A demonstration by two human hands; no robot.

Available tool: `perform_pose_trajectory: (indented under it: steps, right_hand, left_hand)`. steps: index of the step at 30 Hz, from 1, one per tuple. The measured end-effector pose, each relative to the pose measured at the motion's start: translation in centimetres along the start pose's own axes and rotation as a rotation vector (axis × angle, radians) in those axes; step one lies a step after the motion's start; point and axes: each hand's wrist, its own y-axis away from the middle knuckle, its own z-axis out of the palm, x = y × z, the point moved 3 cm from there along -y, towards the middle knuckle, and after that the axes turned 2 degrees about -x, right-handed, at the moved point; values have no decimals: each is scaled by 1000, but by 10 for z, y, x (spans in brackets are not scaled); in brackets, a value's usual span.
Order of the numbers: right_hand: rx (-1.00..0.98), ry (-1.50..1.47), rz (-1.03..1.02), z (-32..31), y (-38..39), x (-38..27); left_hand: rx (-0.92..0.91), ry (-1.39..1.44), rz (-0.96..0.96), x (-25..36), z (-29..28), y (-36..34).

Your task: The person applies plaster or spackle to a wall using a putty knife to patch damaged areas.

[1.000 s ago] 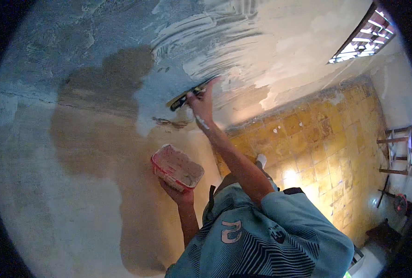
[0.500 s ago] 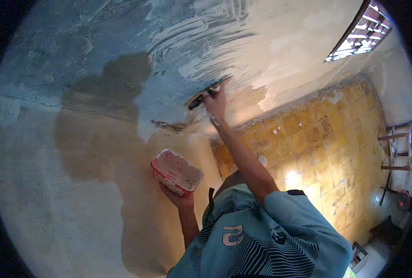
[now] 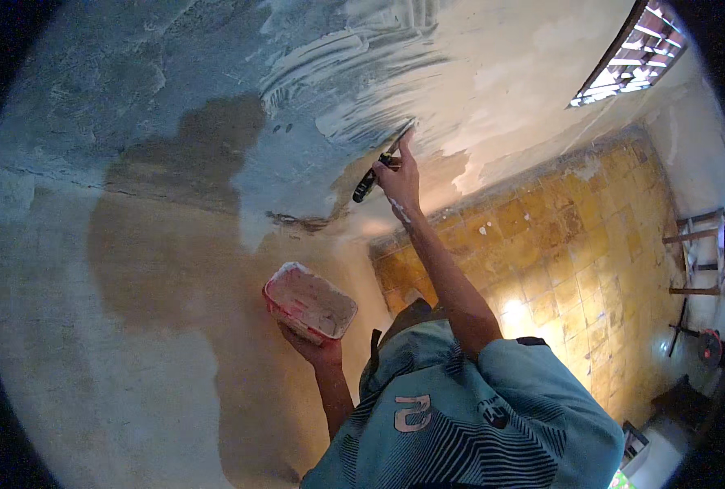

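My right hand (image 3: 403,181) grips a putty knife (image 3: 367,184) by its black handle, with the index finger stretched along toward the blade. The blade is at the wall, at the lower edge of a patch of streaked pale filler (image 3: 354,69). White smears mark my right wrist. Lower down and to the left, my left hand (image 3: 323,352) holds a red rectangular tub (image 3: 309,303) from below, its fingers mostly hidden by it. Pale paste coats the tub's inside and rim.
The wall (image 3: 44,269) has bluish, damp brown and pale areas, with a rough dark crack (image 3: 305,221) near its corner. Yellow floor tiles (image 3: 542,236) lie at right. A barred window (image 3: 635,61), a wooden stool (image 3: 696,253) and a dark fan-like object (image 3: 711,349) are farther off.
My right hand has moved right and turned the putty knife steeper, its blade tip now higher. My left hand and the tub have hardly moved.
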Motion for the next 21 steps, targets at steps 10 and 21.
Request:
perform_pose_trajectory:
  steps: [10,21]
  right_hand:
    - [-192,57,-130,47,63,19]
    - [256,155,-169,44,-5,31]
  left_hand:
    - [-97,85,30,8,5,1]
    - [-86,234,-57,1,3,8]
